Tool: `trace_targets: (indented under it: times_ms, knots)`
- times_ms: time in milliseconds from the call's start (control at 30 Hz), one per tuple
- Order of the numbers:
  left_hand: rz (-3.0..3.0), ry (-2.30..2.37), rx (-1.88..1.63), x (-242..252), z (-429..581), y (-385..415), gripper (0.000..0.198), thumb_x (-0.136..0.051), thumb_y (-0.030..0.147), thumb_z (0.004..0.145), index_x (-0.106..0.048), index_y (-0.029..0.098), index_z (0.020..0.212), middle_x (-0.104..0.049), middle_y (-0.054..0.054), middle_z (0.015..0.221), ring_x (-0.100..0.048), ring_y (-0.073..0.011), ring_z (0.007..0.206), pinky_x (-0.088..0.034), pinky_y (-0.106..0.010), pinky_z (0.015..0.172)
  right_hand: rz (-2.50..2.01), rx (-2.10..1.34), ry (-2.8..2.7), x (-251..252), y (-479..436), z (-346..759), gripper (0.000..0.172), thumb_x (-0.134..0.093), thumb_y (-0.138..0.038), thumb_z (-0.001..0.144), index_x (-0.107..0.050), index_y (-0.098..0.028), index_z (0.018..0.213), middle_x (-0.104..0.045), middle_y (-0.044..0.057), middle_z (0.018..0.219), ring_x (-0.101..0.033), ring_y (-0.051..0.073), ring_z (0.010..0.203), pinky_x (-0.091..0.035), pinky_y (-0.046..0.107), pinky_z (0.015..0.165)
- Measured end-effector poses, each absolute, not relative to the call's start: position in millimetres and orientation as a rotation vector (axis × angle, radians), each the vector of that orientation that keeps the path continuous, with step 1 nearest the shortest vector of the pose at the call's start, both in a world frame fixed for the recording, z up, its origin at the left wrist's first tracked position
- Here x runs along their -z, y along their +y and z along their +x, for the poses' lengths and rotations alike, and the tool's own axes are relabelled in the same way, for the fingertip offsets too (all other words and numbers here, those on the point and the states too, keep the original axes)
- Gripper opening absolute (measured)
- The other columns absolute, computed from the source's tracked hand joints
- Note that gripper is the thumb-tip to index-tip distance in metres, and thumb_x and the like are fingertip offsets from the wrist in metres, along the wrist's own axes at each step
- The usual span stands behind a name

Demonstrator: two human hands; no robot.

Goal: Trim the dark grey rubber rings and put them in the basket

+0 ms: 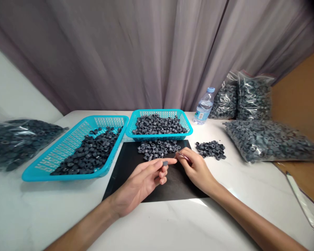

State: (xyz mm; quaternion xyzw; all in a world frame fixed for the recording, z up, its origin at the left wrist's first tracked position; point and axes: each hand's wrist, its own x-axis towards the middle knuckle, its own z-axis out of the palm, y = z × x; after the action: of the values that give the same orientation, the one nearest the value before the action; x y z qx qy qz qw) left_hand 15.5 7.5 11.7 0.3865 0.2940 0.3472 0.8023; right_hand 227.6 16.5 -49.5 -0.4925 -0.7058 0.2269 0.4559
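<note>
My left hand (pixel 140 183) is pinching a small dark grey rubber-like part (pixel 165 163) between thumb and fingers, its index finger pointing right. To its right, my right hand (pixel 199 170) is closed around a slim tool with a pinkish handle (pixel 185 158); its exact kind is too small to make out. The tool's tip sits close to the left index fingertip. Both hands hover over a black mat (pixel 170 188). Beyond them on the mat lies a heap of dark grey ring-shaped parts (pixel 157 149).
Two blue baskets, one at left (pixel 31 173) and one behind the mat (pixel 159 136), hold similar parts. A loose pile (pixel 211 150) lies right of the mat. Filled plastic bags (pixel 272 141), a water bottle (pixel 204 107) and a long white-handled object (pixel 302 200) stand or lie at right.
</note>
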Motion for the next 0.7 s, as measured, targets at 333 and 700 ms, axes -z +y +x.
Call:
trace_targets:
  times_ms: [333, 700]
  knots:
    - [0.913, 0.666, -0.71, -8.5, 11.0, 6.6, 0.035, -0.074, 0.027, 0.091, -0.073, 0.021, 0.125, -0.055, -0.003, 0.094, -0.048, -0.0092, 0.079, -0.042, -0.021, 0.079, -1.209, -0.523, -1.752, 51.4, 17.6, 226.7, 0.025, -0.047, -0.018, 0.1, -0.055, -0.022, 0.077, -0.058, 0.002, 0.081, -0.054, 0.018, 0.072, -0.038, 0.029, 0.066]
    - [0.997, 0.68, -0.725, -13.2, 13.9, 7.0, 0.02, -0.075, 0.028, 0.09, -0.07, 0.018, 0.106, -0.066, -0.001, 0.082, -0.058, -0.0087, 0.07, -0.046, -0.02, 0.071, -1.215, -0.549, -1.77, 49.1, 16.4, 227.5, 0.022, -0.047, -0.019, 0.101, -0.063, -0.021, 0.085, -0.061, 0.003, 0.084, -0.058, 0.018, 0.075, -0.042, 0.03, 0.07]
